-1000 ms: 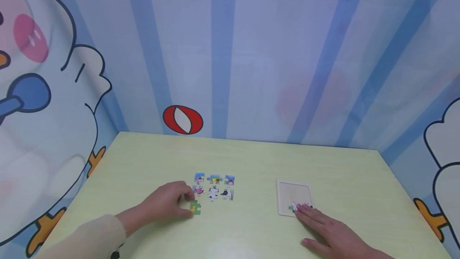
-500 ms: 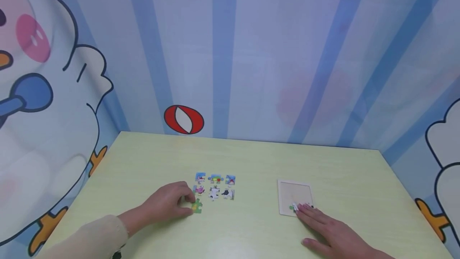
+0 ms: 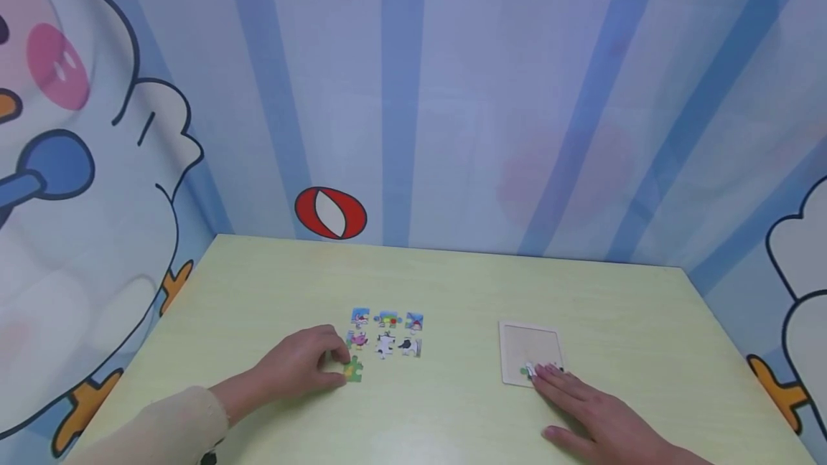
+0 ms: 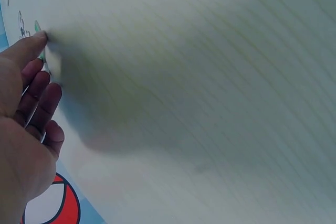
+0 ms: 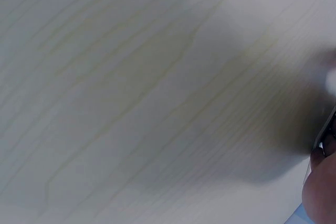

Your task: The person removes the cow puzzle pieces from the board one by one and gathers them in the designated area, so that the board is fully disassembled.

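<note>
My left hand (image 3: 304, 362) pinches the left side of a green jigsaw piece (image 3: 354, 369), thumb at its lower corner and a curled finger at its upper one. In the left wrist view, a green sliver of that jigsaw piece (image 4: 43, 55) shows between thumb and fingers. Just beyond lie two rows of picture pieces, among them a pink one (image 3: 359, 339) and a black-and-white one (image 3: 410, 347). My right hand (image 3: 597, 415) lies flat, straight fingertips resting on the lower right of a square puzzle frame (image 3: 510, 323). Pieces in the frame are partly covered by those fingers.
A pale wood-grain table (image 3: 452, 285) carries everything. Behind it hangs a blue striped backdrop (image 3: 465, 106) with cartoon ducks. Table surface separates the loose pieces from the frame.
</note>
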Demonstrator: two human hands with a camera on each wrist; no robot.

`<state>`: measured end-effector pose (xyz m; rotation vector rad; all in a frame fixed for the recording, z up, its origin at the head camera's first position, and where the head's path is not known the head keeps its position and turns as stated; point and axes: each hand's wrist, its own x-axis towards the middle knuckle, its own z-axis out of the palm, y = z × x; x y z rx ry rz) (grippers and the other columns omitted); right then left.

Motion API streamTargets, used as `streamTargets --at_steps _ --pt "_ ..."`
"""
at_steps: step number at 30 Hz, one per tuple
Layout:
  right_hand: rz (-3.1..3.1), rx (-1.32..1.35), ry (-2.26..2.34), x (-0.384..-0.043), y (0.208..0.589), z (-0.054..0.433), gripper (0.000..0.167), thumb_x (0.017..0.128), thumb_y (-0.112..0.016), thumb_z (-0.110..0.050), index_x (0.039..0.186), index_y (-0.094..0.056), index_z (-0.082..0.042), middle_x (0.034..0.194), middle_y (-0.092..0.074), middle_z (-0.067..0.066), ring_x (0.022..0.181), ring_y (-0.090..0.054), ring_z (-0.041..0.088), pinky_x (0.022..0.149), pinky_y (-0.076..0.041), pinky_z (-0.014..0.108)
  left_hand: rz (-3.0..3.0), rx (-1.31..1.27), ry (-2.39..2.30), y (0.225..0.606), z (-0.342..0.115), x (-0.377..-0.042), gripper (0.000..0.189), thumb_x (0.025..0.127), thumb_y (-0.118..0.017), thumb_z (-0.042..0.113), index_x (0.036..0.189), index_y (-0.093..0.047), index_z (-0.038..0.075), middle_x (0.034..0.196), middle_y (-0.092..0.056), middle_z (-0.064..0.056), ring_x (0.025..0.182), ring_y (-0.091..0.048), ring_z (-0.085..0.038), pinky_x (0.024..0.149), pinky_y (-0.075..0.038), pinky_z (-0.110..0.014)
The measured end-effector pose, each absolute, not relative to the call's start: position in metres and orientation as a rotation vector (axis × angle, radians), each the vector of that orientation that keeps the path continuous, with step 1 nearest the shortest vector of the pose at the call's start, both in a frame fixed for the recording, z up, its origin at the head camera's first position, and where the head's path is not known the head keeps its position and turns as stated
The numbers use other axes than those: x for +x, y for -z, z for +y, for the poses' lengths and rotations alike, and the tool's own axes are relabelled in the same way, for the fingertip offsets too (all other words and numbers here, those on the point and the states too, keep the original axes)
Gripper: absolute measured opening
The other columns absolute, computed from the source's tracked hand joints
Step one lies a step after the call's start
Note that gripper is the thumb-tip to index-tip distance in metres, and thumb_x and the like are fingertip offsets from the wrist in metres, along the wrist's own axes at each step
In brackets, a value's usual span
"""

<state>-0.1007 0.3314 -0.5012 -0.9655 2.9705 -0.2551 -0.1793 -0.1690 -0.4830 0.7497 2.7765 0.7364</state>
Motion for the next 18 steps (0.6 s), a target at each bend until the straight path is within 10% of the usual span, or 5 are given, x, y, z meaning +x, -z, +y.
streamTargets --at_steps 18 --pt "2.903 -0.861 0.251 -0.1026 0.4984 0.3295 0.071 0.107 -0.052 -0.063 0.162 -0.049 -0.019 0.168 -0.045 0.001 0.150 -0.048 0.029 0.110 -0.050 0.050 2.781 0.696 -0.707 0.4798 -0.1682 -0.1767 0.022 0.084 -0.093 0.022 0.099 -0.077 0.023 0.091 -0.060 0.014 0.080 -0.053 -0.011 0.073 -0.047 -0.028"
